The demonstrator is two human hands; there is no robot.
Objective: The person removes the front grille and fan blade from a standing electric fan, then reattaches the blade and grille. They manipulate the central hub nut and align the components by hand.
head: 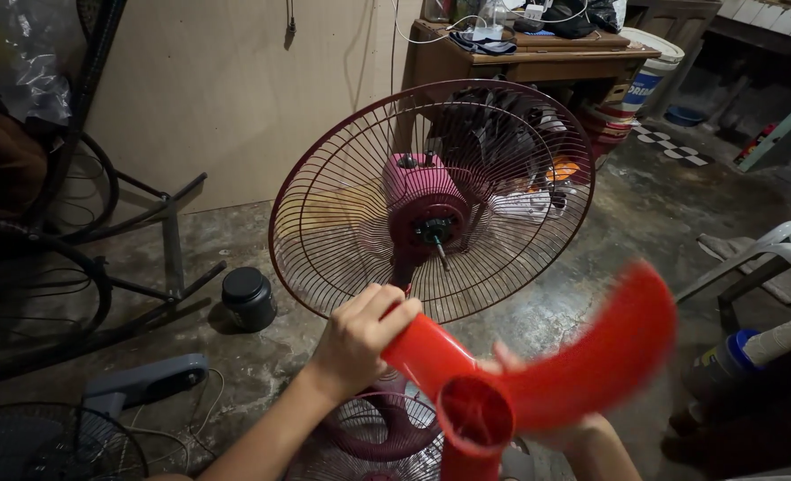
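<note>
Left hand (360, 334): grip closed around one blade of the red fan blade (502, 383), lower centre of frame. Right hand (538, 419): mostly hidden behind the blade hub, its grip cannot be told. Just above stands the maroon rear grille (324, 214) with motor (422, 200) and bare shaft. A black jar (248, 298) sits on the floor, centre left.

The right hand (547, 419) is almost wholly hidden behind the red fan blade (538, 379), so only a fingertip and a bit of wrist show and its grip cannot be told. The blade's right wing is smeared by motion blur, and its lowest wing is cut off by the bottom edge. The second grille (373, 445) on the floor is cut there too. The things on the tabletop (538, 53) are too small to tell.
</note>
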